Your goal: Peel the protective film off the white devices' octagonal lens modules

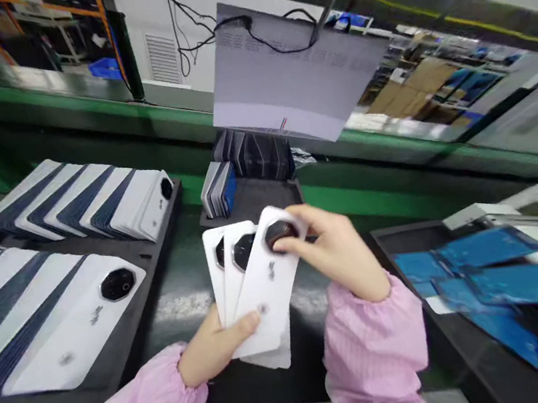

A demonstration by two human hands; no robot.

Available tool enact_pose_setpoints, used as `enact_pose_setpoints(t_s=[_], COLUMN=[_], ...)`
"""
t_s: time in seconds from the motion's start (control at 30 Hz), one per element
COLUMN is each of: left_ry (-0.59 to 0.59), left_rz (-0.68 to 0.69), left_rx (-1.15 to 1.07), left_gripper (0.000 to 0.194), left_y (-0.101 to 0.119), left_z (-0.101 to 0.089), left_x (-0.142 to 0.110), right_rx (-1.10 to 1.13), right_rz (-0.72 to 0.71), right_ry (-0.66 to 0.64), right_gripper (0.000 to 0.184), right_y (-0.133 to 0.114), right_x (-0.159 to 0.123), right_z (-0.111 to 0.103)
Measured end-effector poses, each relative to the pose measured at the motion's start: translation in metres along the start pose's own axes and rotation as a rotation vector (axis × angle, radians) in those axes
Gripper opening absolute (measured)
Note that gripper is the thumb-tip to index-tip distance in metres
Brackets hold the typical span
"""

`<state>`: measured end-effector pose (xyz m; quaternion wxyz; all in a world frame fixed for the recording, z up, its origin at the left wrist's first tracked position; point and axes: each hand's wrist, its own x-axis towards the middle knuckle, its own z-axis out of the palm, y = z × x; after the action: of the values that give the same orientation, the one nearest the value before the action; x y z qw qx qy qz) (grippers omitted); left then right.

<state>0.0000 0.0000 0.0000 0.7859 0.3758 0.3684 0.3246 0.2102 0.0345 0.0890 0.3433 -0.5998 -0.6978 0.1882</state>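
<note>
Several white phone back panels (pixel 263 296), each with a round dark camera area near its top, are fanned out in front of me. My left hand (pixel 219 343) is closed around their lower left side, its thumb lying across the front one. My right hand (pixel 336 245) pinches the upper right corner of that front panel, thumb on the dark camera area and fingers behind. To the left, a black tray (pixel 158 272) bears rows of similar white panels (pixel 79 317), overlapping with dark blue pieces between them.
Behind my hands a small dark tray (pixel 272 191) holds a stack of thin cards (pixel 219 189) and black pieces (pixel 254 153). Blue film-covered sheets (pixel 528 280) lie loosely in a tray at right. A grey panel (pixel 291 77) with cables hangs above the green ledge.
</note>
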Motion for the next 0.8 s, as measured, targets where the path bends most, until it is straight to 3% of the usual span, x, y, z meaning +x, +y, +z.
enact_pose_setpoints(t_s=[0.07,0.1,0.17,0.2,0.27,0.37,0.43,0.5,0.57,0.7,0.8], left_ry=[0.019,0.035,0.079,0.111,0.164,0.163,0.142,0.119,0.081,-0.011,-0.066], left_rz=[0.031,0.049,0.095,0.121,0.160,0.151,0.135,0.124,0.112,0.077,0.083], left_rx=[-0.085,-0.126,-0.222,-0.265,-0.314,-0.328,-0.312,-0.283,-0.241,-0.104,0.038], left_gripper=[0.034,0.035,0.041,0.046,0.056,0.066,0.066,0.061,0.052,0.039,0.037], left_y=[0.006,0.010,0.017,0.021,0.026,0.028,0.025,0.021,0.018,0.013,0.011], left_z=[0.002,0.003,0.004,0.005,0.006,0.006,0.006,0.005,0.003,-0.001,-0.002], left_x=[0.001,0.001,0.002,0.002,0.002,0.002,0.003,0.004,0.004,0.004,0.003], right_rx=[0.124,0.175,0.264,0.297,0.286,0.064,-0.076,-0.147,-0.190,-0.097,0.051], right_rz=[0.051,0.073,0.109,0.126,0.168,0.202,0.192,0.172,0.145,-0.065,-0.211], right_ry=[0.401,0.527,0.650,0.615,0.348,-0.064,-0.146,-0.120,-0.043,0.213,0.271], right_gripper=[0.026,0.025,0.024,0.024,0.021,0.014,0.012,0.017,0.027,0.018,0.010], right_y=[0.012,0.019,0.032,0.038,0.049,0.062,0.067,0.070,0.067,0.032,-0.007], right_x=[-0.005,-0.008,-0.015,-0.019,-0.027,-0.038,-0.042,-0.043,-0.038,-0.023,-0.014], right_z=[-0.020,-0.029,-0.037,-0.036,-0.022,0.024,0.056,0.075,0.075,0.042,0.022])
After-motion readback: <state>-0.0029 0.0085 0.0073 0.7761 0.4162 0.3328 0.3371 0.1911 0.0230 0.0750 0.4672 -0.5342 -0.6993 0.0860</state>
